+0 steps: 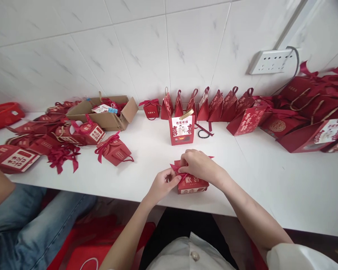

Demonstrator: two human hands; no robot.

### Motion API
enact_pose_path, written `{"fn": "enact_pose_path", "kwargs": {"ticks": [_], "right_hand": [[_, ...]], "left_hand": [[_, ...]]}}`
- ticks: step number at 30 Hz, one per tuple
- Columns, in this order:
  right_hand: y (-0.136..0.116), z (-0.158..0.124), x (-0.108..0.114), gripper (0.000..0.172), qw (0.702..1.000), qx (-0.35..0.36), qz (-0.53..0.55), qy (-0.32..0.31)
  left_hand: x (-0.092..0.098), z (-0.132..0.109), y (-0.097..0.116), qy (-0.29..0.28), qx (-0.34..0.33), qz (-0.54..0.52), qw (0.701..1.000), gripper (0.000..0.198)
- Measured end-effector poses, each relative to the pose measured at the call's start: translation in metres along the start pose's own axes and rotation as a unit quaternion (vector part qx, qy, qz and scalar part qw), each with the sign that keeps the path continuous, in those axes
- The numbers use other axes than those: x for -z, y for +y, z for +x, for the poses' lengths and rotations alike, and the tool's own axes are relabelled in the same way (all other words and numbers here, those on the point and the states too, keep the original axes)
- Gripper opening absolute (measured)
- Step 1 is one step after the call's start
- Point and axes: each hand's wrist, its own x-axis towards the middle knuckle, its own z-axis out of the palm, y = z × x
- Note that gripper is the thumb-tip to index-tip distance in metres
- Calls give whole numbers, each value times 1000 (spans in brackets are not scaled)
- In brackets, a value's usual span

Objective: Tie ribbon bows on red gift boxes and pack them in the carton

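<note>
A red gift box (195, 184) with pale lettering sits near the front edge of the white table, right before me. A dark pink ribbon (173, 167) lies across its top. My left hand (163, 184) pinches the ribbon at the box's left side, thumb and forefinger together. From above, my right hand (198, 164) reaches over the box, its fingers closed on the ribbon near the middle; part of the ribbon and the box top is hidden beneath it. Just behind stands a red box with a white picture card (182, 128) and a gold loop.
Several peaked red boxes (215, 106) line the wall. A bowed box (115, 150), loose ribbons (63, 155) and a cardboard carton (98, 122) are to the left. Red gift bags (297, 108) crowd the right. Beside me, another person's jeans-clad leg (53, 221) shows. A power strip (274, 61) is on the wall.
</note>
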Motion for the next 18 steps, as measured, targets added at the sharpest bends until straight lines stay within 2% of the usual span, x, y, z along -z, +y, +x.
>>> {"fn": "enact_pose_path", "kwargs": {"ticks": [4, 9, 10, 12, 14, 16, 18], "right_hand": [[4, -2, -4, 16, 998, 5, 54, -13], [13, -5, -15, 17, 994, -27, 94, 52], [17, -4, -19, 18, 992, -29, 97, 69], [25, -1, -26, 19, 988, -34, 109, 108], [34, 4, -33, 22, 982, -32, 129, 136], [45, 10, -42, 24, 978, -24, 147, 143], [57, 15, -53, 25, 973, -21, 150, 177]], "left_hand": [[0, 0, 2, -1, -3, 11, 1000, 31], [-1, -6, 5, 28, -40, 41, 998, 20], [-2, -7, 6, 50, -69, 56, 995, 15], [-3, -4, 7, 91, -177, 109, 974, 12], [-4, 1, 8, 90, -277, 163, 943, 16], [-6, 6, 10, 63, -322, 223, 918, 23], [-7, 6, 14, 32, -318, 283, 904, 31]]}}
